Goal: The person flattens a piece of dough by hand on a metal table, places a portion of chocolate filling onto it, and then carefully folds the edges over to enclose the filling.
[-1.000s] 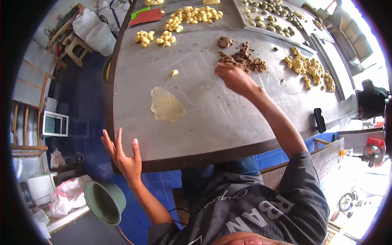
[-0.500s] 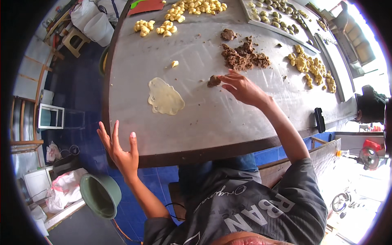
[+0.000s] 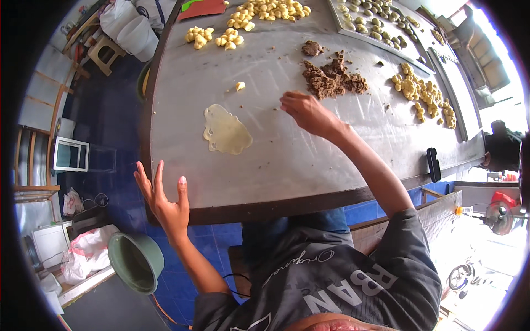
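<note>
My right hand (image 3: 309,113) is curled low over the middle of the steel table (image 3: 265,165). Its fingers are closed around a small lump of brown filling, which they now hide. Just beyond it lies a crumbly brown heap of filling (image 3: 331,77), with a smaller brown clump (image 3: 312,48) behind. To the left, a thin, pale, irregular sheet of dough (image 3: 226,131) is spread flat, and one small dough piece (image 3: 240,86) sits above it. My left hand (image 3: 168,204) hovers at the table's near left corner, fingers spread, holding nothing.
Pale dough balls (image 3: 270,11) are heaped at the far edge, beside a red flat piece (image 3: 204,8). A tray of greenish balls (image 3: 375,27) stands far right, near more yellowish dough pieces (image 3: 422,91). A black object (image 3: 433,164) lies on the right edge. A green tub (image 3: 138,265) stands lower left.
My right hand has moved slightly left and closed over the small brown lump, which was visible at its fingertips before. The left hand stays spread in about the same place.
</note>
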Demonstrator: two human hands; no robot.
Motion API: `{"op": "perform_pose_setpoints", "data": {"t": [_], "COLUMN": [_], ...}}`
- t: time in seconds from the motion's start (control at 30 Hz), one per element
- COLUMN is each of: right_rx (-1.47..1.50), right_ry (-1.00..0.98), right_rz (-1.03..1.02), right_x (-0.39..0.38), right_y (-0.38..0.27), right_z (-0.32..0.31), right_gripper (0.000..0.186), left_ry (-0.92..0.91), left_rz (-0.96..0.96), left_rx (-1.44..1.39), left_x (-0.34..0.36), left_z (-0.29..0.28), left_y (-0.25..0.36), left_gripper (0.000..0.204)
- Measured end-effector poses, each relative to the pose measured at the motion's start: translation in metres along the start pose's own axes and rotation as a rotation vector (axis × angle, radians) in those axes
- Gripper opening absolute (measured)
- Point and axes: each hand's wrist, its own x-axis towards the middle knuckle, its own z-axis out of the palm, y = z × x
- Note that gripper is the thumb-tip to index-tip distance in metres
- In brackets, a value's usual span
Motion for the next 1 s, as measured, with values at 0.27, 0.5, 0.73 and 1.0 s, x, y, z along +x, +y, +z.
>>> {"op": "perform_pose_setpoints", "data": {"t": [0.27, 0.5, 0.73, 1.0], "right_rx": [0.032, -0.194, -0.033, -0.050], "right_ry": [-0.029, -0.014, 0.209, 0.098], "right_rz": [-0.095, -0.145, -0.136, -0.178], "right_x": [0.011, -0.053, -0.021, -0.008], "right_y": [0.001, 0.013, 0.025, 0.022], "right_z": [-0.009, -0.004, -0.015, 0.004], "right_gripper": [0.018, 0.029, 0.012, 0.023], "left_ry": [0.001, -0.015, -0.019, -0.017], "left_rz": [-0.016, -0.004, 0.021, 0.009], "left_rx": [-0.023, -0.024, -0.009, -0.013], "left_x": [0.000, 0.001, 0.005, 0.003], "left_z": [0.001, 0.005, 0.005, 0.006], "left_y": [0.000, 0.001, 0.005, 0.008], "left_gripper": [0.050, 0.050, 0.049, 0.049]}}
